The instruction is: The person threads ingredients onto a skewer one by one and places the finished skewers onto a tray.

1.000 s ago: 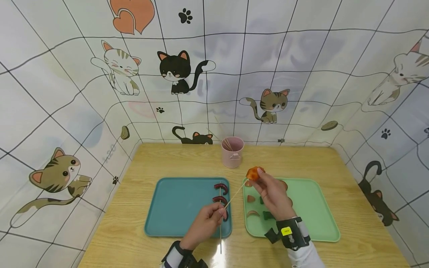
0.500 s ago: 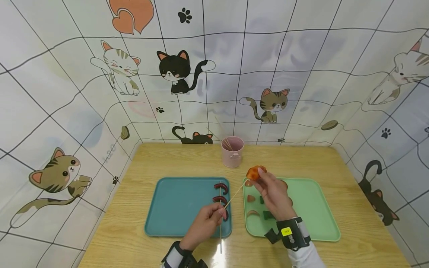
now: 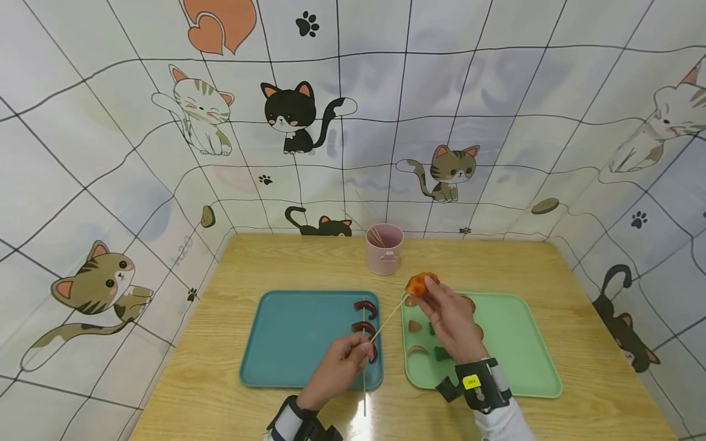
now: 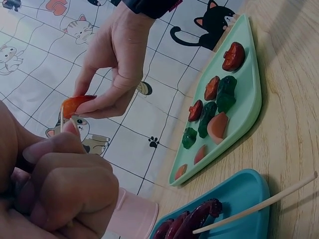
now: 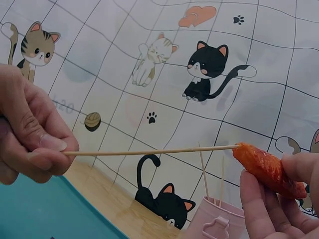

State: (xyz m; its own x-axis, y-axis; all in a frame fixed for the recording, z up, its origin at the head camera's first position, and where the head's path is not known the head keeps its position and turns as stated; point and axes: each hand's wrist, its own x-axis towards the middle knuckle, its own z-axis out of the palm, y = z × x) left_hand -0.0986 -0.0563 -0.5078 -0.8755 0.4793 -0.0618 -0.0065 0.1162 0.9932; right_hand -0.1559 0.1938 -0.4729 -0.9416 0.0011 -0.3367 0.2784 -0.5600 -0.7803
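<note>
My left hand (image 3: 339,366) pinches a thin wooden skewer (image 5: 149,152) between thumb and fingers, above the right side of the blue tray (image 3: 287,343). With thumb and fingertips my right hand (image 3: 451,323) holds an orange-red, glossy piece of food (image 5: 266,168) over the green tray's far left corner. The skewer's tip meets the edge of this piece; how deep it goes in cannot be told. Below the left hand, a second skewer (image 4: 259,205) with dark red curled pieces (image 3: 364,328) lies on the blue tray, partly hidden by that hand.
The green tray (image 3: 529,349) bears several reddish-brown pieces (image 4: 233,57), dark green pieces (image 4: 227,93) and pale orange pieces (image 4: 218,127), partly hidden by the right arm in the head view. Behind the trays stands a pink bucket (image 3: 384,257) with skewers. A cat-patterned sheet (image 3: 375,141) encloses the table.
The head view has shifted very slightly. Both hands, the skewer and the orange-red piece keep nearly the same positions.
</note>
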